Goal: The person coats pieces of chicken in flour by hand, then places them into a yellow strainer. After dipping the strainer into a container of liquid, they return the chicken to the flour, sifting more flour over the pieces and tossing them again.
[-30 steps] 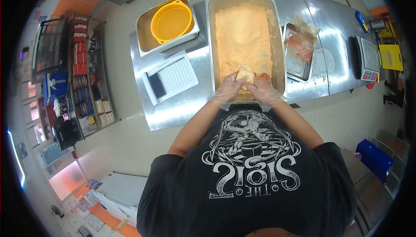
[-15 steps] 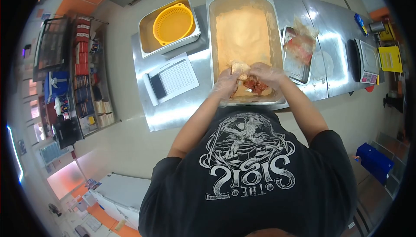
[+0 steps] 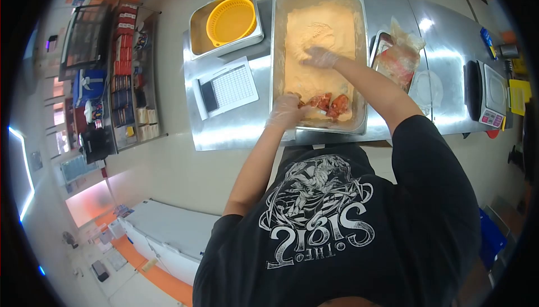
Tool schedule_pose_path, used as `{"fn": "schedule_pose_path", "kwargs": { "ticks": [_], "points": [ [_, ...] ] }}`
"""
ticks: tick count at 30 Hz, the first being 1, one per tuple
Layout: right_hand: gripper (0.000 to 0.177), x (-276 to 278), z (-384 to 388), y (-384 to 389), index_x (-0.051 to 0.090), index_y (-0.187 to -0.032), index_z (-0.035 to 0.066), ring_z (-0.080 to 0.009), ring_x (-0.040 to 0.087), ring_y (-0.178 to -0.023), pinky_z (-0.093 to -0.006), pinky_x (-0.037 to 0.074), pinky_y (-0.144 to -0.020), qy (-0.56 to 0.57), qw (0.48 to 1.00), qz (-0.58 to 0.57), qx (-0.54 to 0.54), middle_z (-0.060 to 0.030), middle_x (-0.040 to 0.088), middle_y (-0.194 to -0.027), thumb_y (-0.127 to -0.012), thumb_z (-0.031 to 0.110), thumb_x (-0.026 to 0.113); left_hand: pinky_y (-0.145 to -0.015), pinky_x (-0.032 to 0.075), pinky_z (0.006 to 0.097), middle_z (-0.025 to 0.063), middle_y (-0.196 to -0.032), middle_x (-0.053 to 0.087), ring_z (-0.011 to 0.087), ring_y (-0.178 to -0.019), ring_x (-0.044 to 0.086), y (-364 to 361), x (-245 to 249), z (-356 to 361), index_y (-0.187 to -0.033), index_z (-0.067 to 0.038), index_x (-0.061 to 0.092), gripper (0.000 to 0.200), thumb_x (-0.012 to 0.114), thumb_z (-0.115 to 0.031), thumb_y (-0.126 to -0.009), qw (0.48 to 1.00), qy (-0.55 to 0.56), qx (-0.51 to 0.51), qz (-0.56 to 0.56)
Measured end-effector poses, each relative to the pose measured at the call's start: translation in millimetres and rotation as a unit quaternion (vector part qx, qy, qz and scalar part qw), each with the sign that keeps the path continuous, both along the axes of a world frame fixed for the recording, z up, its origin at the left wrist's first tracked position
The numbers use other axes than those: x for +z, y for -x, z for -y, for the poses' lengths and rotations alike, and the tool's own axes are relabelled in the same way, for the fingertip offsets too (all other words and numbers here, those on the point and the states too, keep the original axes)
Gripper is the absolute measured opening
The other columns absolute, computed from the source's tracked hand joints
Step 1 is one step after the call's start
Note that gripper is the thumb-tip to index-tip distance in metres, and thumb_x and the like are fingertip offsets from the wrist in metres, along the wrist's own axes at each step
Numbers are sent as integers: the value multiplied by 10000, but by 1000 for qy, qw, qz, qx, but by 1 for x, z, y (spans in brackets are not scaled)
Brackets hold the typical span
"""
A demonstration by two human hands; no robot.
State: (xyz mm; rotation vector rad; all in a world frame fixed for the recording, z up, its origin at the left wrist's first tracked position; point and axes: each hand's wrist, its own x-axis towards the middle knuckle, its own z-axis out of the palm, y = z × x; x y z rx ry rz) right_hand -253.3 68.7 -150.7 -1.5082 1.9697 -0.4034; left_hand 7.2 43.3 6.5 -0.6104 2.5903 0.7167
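Note:
A deep metal pan (image 3: 362, 32) holds pale orange breading flour (image 3: 331, 18). Several red, marinated meat pieces (image 3: 338, 105), which look like chicken, lie at its near end. My left hand (image 3: 285, 111), in a clear plastic glove, is at the near left corner with its fingers closed on the leftmost red piece (image 3: 303, 104). My right hand (image 3: 321, 58), also gloved, reaches over the middle of the flour, palm down, fingers stretched to the left and holding nothing. Just beyond its fingertips is a rough, raised patch in the flour (image 3: 318, 33).
Left of the pan are a yellow basket (image 3: 231, 19) inside a metal container (image 3: 193, 35), and a white board with a grid (image 3: 236, 87). On the right, a plastic bag (image 3: 404, 51) lies on a metal tray (image 3: 377, 46), partly behind my forearm. A scale (image 3: 494, 91) stands farther right.
My hands have moved apart. The coated piece held between them is no longer in them; my right hand has moved forward over the flour, while my left stays near the red pieces.

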Motion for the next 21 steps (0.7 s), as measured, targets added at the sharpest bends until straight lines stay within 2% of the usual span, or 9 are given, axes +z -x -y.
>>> {"fn": "schedule_pose_path", "kwargs": {
  "ticks": [1, 3, 4, 6, 8, 11, 14, 17, 21],
  "points": [
    [738, 2, -12, -23, 580, -1330, -20, -416, 513, -1291, -465, 415, -1091, 22, 1000, -6, 19, -271, 513, -1422, -951, 609, 511, -934, 503, 443, 269, -1054, 684, 382, -1053, 653, -4, -2, -2, -1127, 30, 675, 413, 603, -335, -948, 998, 9, 48, -42],
    [636, 13, -25, -51, 643, -1212, -21, -412, 563, -1218, -475, 447, -1038, -86, 986, -14, 143, -269, 572, -1341, -969, 550, 500, -953, 490, 457, 271, -1087, 678, 396, -1082, 639, -9, -14, -6, -1150, 40, 657, 441, 597, -349, -951, 983, 29, 126, -129],
    [596, 14, -48, -63, 658, -1172, -13, -406, 582, -1186, -475, 458, -1014, -15, 969, -43, 244, -267, 597, -1294, -974, 524, 493, -957, 484, 469, 272, -1112, 672, 409, -1099, 629, -11, -27, -6, -1163, 46, 645, 463, 597, -363, -951, 972, 39, 155, -174],
    [539, 27, -77, -84, 673, -1133, 1, -393, 602, -1158, -477, 471, -986, -7, 959, -31, 281, -261, 628, -1239, -980, 482, 485, -965, 476, 482, 271, -1132, 669, 421, -1114, 620, -7, -40, -6, -1187, 43, 635, 472, 585, -368, -958, 958, 58, 188, -208],
    [500, 56, -84, -96, 674, -1136, 15, -380, 602, -1165, -479, 475, -976, -129, 978, 51, 155, -254, 639, -1222, -983, 450, 481, -974, 473, 485, 266, -1121, 675, 421, -1110, 622, 2, -45, -10, -1207, 24, 641, 449, 561, -350, -973, 959, 76, 198, -187],
    [509, 60, -94, -81, 652, -1211, 24, -367, 589, -1212, -480, 473, -991, -123, 992, 32, -16, -240, 635, -1248, -1009, 435, 430, -1015, 455, 476, 276, -1182, 646, 448, -1165, 588, 17, -45, -7, -1289, 21, 599, 501, 536, -370, -983, 993, -1, 112, -23],
    [582, 74, -116, -76, 624, -1284, 29, -382, 584, -1232, -473, 422, -1074, -170, 980, -42, -91, -258, 618, -1292, -1012, 483, 379, -1053, 431, 468, 297, -1253, 617, 435, -1191, 581, 17, -61, -11, -1326, -51, 603, 517, 444, -434, -1017, 984, 78, -126, 96],
    [627, 74, -116, -96, 587, -1357, 56, -391, 560, -1271, -471, 414, -1085, -263, 954, -7, -142, -264, 545, -1397, -1034, 509, 296, -991, 479, 455, 216, -1249, 659, 365, -1182, 619, 26, -57, -16, -1344, -64, 597, 479, 444, -368, -1006, 989, 6, 46, 139],
    [652, 41, -126, -117, 530, -1406, 78, -383, 492, -1346, -455, 361, -1135, -240, 965, 58, -89, -231, 484, -1479, -1042, 545, 259, -1040, 441, 443, 284, -1290, 612, 334, -1165, 622, 13, -50, -11, -1265, -77, 664, 606, 303, -512, -1045, 991, -80, 18, 101]
  ]
}}
